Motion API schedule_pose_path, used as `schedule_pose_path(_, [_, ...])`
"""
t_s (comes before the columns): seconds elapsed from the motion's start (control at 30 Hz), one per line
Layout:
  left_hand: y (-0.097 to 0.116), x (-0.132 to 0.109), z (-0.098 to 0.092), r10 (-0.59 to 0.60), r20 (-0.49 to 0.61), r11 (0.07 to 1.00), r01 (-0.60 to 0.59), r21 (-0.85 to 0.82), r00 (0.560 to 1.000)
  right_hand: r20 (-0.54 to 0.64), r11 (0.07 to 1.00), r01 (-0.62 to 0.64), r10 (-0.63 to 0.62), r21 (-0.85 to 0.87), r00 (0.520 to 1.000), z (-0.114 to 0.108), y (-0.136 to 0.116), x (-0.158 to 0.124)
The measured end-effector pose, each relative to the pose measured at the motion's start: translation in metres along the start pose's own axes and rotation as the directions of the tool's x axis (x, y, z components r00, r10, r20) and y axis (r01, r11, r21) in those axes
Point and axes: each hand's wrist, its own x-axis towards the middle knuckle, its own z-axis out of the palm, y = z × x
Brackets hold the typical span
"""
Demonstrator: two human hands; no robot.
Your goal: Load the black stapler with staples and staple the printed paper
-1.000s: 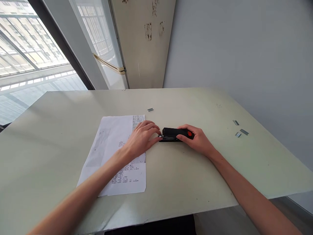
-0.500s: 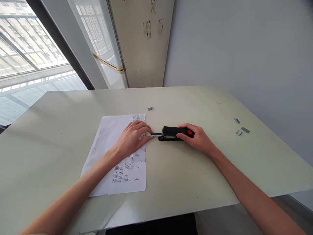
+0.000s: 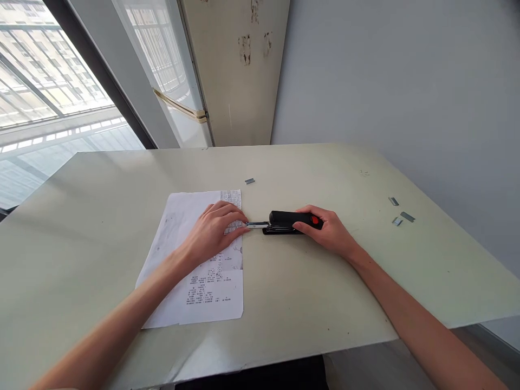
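In the head view, the black stapler (image 3: 282, 219) lies on the counter (image 3: 284, 292). The right hand (image 3: 330, 233) is curled around its back end, close to a red spot, and holds it. At the stapler's left, the left hand (image 3: 215, 227) has its thumb and fingers closed in a pinch on the end of a thin metal slide (image 3: 257, 225).

That slide pokes out of the stapler's front, so the opening part looks done, at least partly. I cannot tell if it is out all the way, or if it has staples in it. It is not back inside.

Left of the stapler, partly under the left hand, are printed papers (image 3: 174, 238). A small grey strip (image 3: 249, 181), maybe staples, lies behind the stapler and to its left. Three more grey bits (image 3: 407, 216) lie well to its right, with no hand on them.
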Motion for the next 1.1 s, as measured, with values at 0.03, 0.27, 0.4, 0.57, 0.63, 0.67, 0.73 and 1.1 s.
schedule_pose_path(0.03, [0.000,0.000,0.000,0.002,0.000,1.000,-0.002,0.000,1.000,0.001,1.000,-0.001,0.001,0.005,1.000,0.000,0.000,0.000])
schedule_pose_path(0.27, [-0.002,0.000,0.004,0.012,-0.011,1.000,-0.012,-0.009,1.000,0.005,1.000,0.005,-0.005,0.007,1.000,0.000,-0.001,0.001])
schedule_pose_path(0.4, [-0.002,-0.002,0.009,0.015,-0.020,1.000,-0.015,-0.001,1.000,0.011,1.000,0.011,-0.011,-0.002,1.000,0.001,-0.001,0.001])
schedule_pose_path(0.57, [-0.004,-0.003,0.010,0.023,-0.030,1.000,-0.023,-0.002,0.999,0.015,1.000,0.009,-0.009,-0.001,1.000,0.000,0.000,0.002])
schedule_pose_path(0.63, [-0.003,-0.002,0.009,0.018,-0.036,1.000,-0.019,-0.015,0.999,0.016,1.000,0.001,-0.001,-0.009,1.000,0.000,0.000,0.001])
schedule_pose_path(0.67, [-0.003,-0.002,0.008,0.014,-0.040,1.000,-0.015,-0.020,0.999,0.018,1.000,-0.003,0.003,-0.010,1.000,0.000,0.000,0.001])
schedule_pose_path(0.73, [-0.002,-0.002,0.007,0.011,-0.046,1.000,-0.012,-0.028,0.999,0.020,1.000,-0.004,0.005,-0.011,1.000,-0.001,0.000,0.000])
schedule_pose_path(1.1, [-0.003,-0.002,0.011,-0.059,-0.034,0.983,0.053,-0.176,0.998,-0.019,0.967,0.217,-0.222,-0.134,0.975,0.012,-0.004,0.006])
